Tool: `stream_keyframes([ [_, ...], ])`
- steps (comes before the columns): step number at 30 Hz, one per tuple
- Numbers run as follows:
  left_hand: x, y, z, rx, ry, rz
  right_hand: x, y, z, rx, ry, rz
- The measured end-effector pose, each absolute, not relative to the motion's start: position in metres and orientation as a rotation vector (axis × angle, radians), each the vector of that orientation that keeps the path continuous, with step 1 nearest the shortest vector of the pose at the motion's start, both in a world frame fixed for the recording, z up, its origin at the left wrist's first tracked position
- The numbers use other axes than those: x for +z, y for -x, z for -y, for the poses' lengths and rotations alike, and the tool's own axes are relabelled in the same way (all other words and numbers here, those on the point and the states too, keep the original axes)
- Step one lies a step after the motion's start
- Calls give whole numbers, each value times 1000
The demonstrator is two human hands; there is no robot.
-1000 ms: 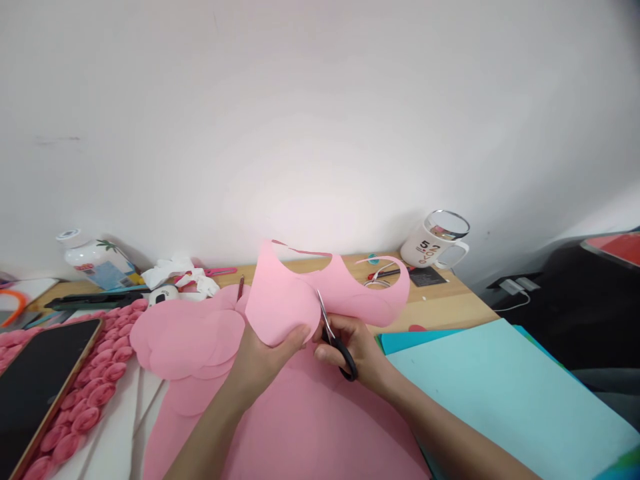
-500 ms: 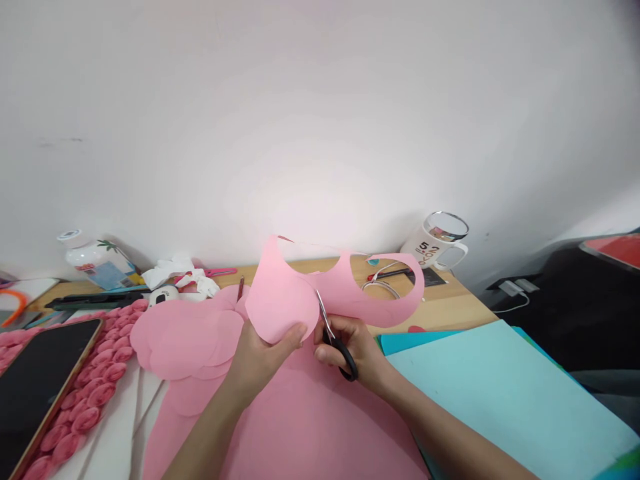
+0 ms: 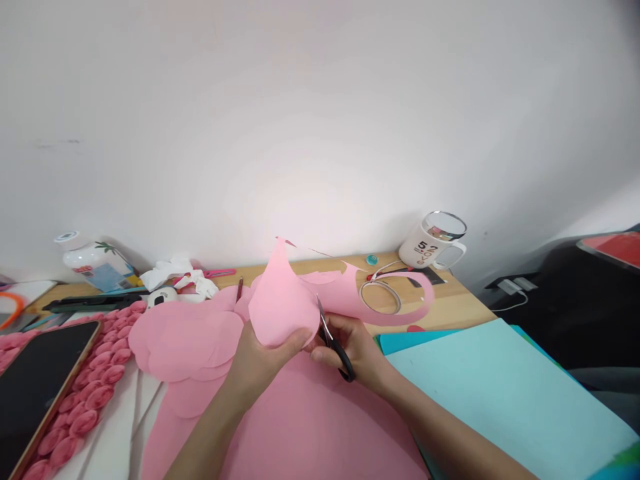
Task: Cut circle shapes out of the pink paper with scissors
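Left hand [image 3: 267, 357] partly hidden behind pink paper [image 3: 283, 310]; phone [image 3: 43, 387] cut off.

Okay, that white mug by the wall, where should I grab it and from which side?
Probably best to grip the mug by its handle, coming from the right: the open loop juts out on that side, facing away from the held pink paper. The right hand seems better placed, once it sets down the scissors.

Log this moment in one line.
left hand: pinching curved pink paper sheet; right hand: holding black-handled metal scissors; blades: at sheet
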State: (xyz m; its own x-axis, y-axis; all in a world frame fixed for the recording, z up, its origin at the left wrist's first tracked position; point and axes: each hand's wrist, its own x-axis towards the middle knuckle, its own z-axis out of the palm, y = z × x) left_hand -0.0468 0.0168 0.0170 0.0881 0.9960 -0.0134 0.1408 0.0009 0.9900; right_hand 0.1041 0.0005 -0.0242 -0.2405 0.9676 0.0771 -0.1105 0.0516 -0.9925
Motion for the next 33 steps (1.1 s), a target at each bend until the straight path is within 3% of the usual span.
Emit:
stream_keyframes([
  [33, 21, 47, -16, 1046, -1402, -1292, -28, -106, -1, 1423, 926, 1359],
])
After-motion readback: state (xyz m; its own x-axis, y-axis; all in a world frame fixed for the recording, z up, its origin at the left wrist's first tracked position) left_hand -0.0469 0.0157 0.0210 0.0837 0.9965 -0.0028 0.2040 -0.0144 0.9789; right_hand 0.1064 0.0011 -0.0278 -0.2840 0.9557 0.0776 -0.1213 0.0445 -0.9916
